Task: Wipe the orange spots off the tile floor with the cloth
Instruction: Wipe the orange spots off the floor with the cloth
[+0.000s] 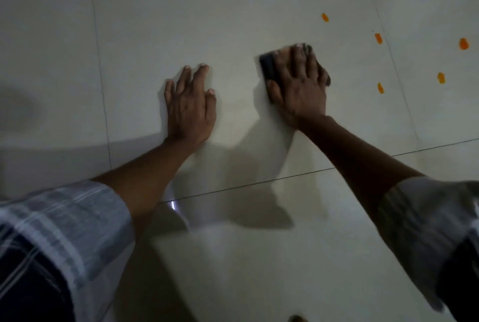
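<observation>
Hands apart: left (pixel 190 111) flat on floor (pixel 233 23), right (pixel 298 88) pressing dark cloth (pixel 268 67).

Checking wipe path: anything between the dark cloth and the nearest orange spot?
Bare pale tile floor only, head view, between dark cloth under the right hand and orange spot.
</observation>
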